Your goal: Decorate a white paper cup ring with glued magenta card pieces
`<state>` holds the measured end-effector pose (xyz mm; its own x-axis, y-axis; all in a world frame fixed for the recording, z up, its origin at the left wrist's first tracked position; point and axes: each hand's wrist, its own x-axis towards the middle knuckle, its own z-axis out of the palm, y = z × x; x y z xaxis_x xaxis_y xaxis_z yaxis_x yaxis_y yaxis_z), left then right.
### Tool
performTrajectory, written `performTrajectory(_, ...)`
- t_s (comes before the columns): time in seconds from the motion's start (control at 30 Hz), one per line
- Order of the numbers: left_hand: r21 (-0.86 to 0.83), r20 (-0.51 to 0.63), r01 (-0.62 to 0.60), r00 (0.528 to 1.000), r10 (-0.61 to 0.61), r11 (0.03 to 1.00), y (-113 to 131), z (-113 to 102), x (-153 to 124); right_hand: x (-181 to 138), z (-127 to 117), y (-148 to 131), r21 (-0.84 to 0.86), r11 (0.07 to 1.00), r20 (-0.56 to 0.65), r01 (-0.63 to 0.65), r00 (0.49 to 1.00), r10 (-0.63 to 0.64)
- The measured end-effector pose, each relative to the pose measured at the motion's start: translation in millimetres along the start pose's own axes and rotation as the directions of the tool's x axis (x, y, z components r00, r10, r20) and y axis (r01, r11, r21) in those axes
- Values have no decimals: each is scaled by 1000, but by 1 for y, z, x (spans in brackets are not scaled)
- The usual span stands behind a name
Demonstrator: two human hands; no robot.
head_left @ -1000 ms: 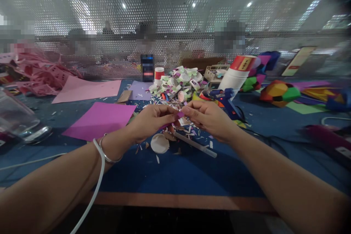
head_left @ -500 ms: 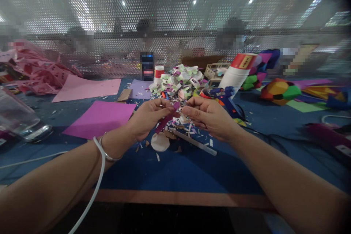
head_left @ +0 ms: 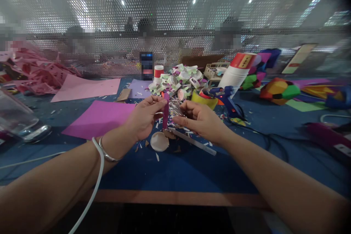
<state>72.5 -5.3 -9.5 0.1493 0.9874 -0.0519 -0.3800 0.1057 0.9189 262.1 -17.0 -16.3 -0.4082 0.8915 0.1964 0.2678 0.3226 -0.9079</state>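
Between the thumb and fingers of my left hand (head_left: pixel 145 117) a purple paper strip (head_left: pixel 165 111) stands roughly upright. My right hand (head_left: pixel 201 120) is just right of the strip and apart from it. Its thumb and fingers are spread, with nothing that I can make out between them. Below my hands lie a pale round disc (head_left: pixel 159 142) and a translucent glue stick (head_left: pixel 199 144), among small paper scraps. Beyond them rises a heap of small white rolls with green and purple paper (head_left: pixel 185 76).
A blue glue gun (head_left: pixel 227 98) rests by a yellow tape roll (head_left: pixel 204 99), its dark cord trailing right. Stacked white paper cups (head_left: pixel 236 75) lean behind. Magenta sheet (head_left: pixel 101 117), pink sheet (head_left: pixel 87 88) and clear container (head_left: pixel 19 113) are at left. A white cable hangs over my left wrist.
The purple strip has turned from slanted to nearly upright in my left hand. My right hand has shifted slightly left and down, and its fingers have spread apart.
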Motion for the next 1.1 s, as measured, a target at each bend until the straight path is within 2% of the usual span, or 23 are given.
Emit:
performTrajectory(0.1, -44, -31, -11, 999, 9, 999, 1, 0, 3, 1, -2, 3, -144, 989, 20, 26, 1000, -24)
performTrajectory(0.3, -42, -129, -106, 987, 100, 993, 4, -8, 16, 0, -3, 1, -363, 930, 69, 58, 997, -36)
performTrajectory(0.53, -10, -127, -131, 984, 129, 991, 3, -11, 20, -2, -2, -4, -538, 840, 98, 67, 995, -17)
performTrajectory(1.1, 71, -86, -108, 990, 114, 992, -8, -5, 14, -5, 3, -2, -564, 801, 181, 201, 976, -118)
